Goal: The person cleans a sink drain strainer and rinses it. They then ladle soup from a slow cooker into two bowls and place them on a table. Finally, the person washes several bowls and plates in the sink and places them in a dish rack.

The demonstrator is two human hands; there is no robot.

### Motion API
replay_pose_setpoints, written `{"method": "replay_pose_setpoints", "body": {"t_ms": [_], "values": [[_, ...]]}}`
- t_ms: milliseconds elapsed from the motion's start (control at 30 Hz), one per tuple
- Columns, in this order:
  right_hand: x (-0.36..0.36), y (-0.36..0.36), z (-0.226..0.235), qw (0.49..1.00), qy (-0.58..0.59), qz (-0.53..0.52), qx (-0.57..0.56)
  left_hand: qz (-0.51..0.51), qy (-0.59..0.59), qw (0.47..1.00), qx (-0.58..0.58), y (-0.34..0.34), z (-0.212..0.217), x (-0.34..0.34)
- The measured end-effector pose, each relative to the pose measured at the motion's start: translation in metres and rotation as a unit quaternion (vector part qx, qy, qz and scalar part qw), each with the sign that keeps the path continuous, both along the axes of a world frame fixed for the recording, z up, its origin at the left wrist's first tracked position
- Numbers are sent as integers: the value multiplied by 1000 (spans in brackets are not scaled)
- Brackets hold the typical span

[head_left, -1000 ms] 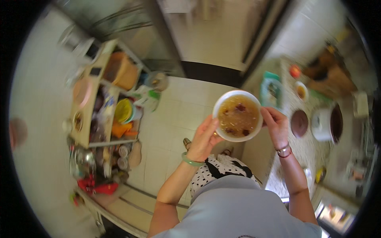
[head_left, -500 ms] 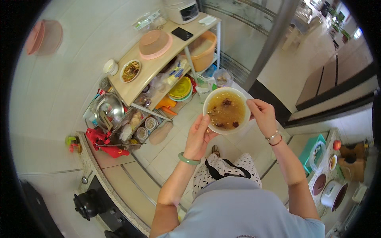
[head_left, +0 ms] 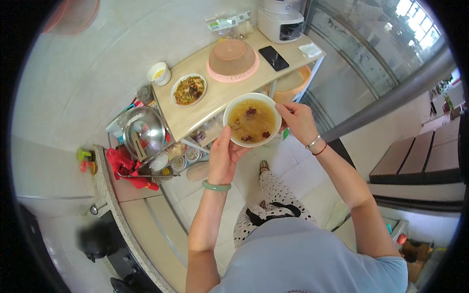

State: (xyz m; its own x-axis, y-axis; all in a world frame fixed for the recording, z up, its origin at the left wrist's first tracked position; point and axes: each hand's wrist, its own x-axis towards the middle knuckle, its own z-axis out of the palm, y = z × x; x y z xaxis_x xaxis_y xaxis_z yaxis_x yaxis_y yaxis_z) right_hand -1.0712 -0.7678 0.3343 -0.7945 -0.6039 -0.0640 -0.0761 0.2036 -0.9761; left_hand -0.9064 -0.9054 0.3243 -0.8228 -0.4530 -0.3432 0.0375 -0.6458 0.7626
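The white bowl sits in the air between the two hands, in front of the torso, and the light wooden tabletop lies beyond it, ahead and to the left. In this view the bowl's far rim overlaps the near edge of the table, though how high it is above or below that surface I cannot tell. The bowl is round, so it has no long axis; the line from hand to hand slants from lower left to upper right. The left hand cups the lower left side, thumb up by the rim, and looks the nearer of the two to the table's left part, where a plate of mixed food lies. The right hand pinches the right rim, thumb on top and fingers curled beneath (their tips are mostly hidden). A pink mesh cover stands farther back, with a black phone to its right. The bowl looks near level and well filled with a cloudy, yellow-brown soup, pale strands in it and several dark reddish pieces at the surface.
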Motion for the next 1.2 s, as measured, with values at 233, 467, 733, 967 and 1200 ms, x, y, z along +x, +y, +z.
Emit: {"method": "replay_pose_setpoints", "body": {"t_ms": [233, 467, 733, 967, 1200], "values": [[-104, -89, -13, 999, 31, 13, 16, 18, 9, 1000, -6, -79, -7, -97], [-184, -159, -38, 999, 46, -9, 9, 23, -15, 999, -37, -148, -28, -185], [-242, -213, -70, 996, 41, -63, 42, 27, -68, 990, -118, -220, -71, -264], [-261, -237, -84, 993, 10, -86, 75, -9, -124, 982, -140, -258, -82, -293], [-259, -248, -86, 992, 3, -107, 62, -29, -128, 973, -189, -275, -89, -300]]}}
